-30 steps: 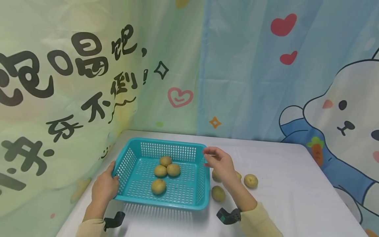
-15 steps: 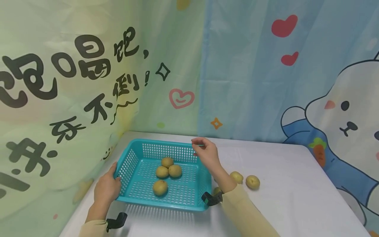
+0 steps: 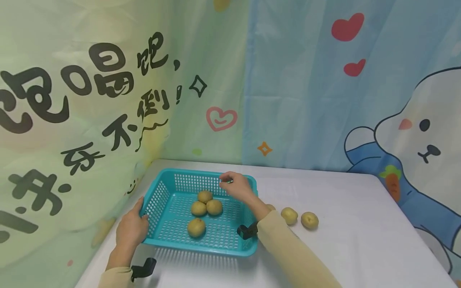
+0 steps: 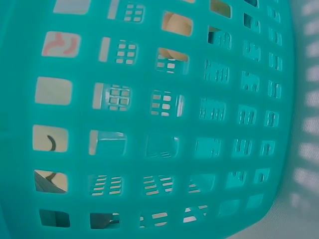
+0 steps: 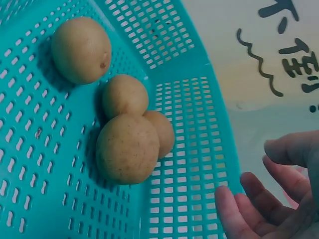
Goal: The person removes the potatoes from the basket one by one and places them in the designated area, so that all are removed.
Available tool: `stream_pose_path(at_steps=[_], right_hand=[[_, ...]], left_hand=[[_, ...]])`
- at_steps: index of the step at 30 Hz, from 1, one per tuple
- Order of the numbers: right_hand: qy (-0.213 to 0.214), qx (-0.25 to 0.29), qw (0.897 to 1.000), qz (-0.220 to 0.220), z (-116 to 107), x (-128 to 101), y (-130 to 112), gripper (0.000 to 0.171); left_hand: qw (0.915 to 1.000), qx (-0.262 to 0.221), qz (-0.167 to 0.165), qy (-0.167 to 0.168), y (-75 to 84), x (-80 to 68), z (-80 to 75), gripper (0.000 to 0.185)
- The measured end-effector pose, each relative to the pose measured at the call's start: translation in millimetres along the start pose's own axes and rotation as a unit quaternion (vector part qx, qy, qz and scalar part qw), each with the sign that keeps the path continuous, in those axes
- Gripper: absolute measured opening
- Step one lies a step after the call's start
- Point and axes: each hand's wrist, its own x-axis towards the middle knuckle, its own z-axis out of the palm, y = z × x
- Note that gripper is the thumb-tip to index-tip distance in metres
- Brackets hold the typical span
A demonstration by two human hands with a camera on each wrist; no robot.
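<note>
- Four potatoes lie inside the teal basket (image 3: 201,240): three bunched together, touching — one toward the back (image 3: 205,196), one on the left (image 3: 198,208), one on the right (image 3: 214,207) — and a fourth potato (image 3: 196,227) alone, nearer the front wall.
- Left hand (image 3: 131,230) grips the basket's left rim at the front corner, thumb on top of the rim and fingers curled against the outer wall; the left wrist view shows only the perforated wall up close.
- Right hand (image 3: 235,186) hovers over the basket's back right corner, above the rim. Its grip is loosely curled, and the right wrist view shows the fingers (image 5: 259,204) relaxed and empty, holding nothing.
- Basket sits on the white bench (image 3: 342,248), toward its left side, close to the printed backdrop (image 3: 90,100).
- Two more potatoes rest on the bench to the right of the basket, near each other: a nearer one (image 3: 289,215) and a farther one (image 3: 309,220). Another shows partly behind the right sleeve (image 3: 288,252), just beside the basket wall.
</note>
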Motion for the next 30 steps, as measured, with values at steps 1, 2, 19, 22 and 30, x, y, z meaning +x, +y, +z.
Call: stream_pose_path(at_steps=[1, 2, 19, 22, 30], right_hand=[[-0.012, -0.01, 1.0, -0.002, 1.9, 1.5, -0.8, 0.026], [-0.022, -0.015, 1.0, -0.004, 4.4, 3.5, -1.0, 0.027], [-0.046, -0.042, 0.994, 0.093, 35.1, 10.0, 13.6, 0.025], [-0.073, -0.065, 0.991, 0.088, 37.9, 9.0, 17.5, 0.029], [-0.131, -0.115, 0.982, 0.067, 41.9, 4.2, 15.3, 0.034]], left_hand=[[1.0, -0.001, -0.001, -0.002, 0.2, -0.2, -0.3, 0.062], [1.0, 0.0, -0.001, -0.002, 0.3, -0.4, -0.5, 0.062], [1.0, 0.002, 0.003, 0.004, 0.1, 0.9, 0.1, 0.061], [1.0, 0.002, 0.002, 0.003, 1.6, -0.2, -0.9, 0.061], [0.9999, 0.002, 0.001, 0.01, 0.9, 0.4, 0.2, 0.061]])
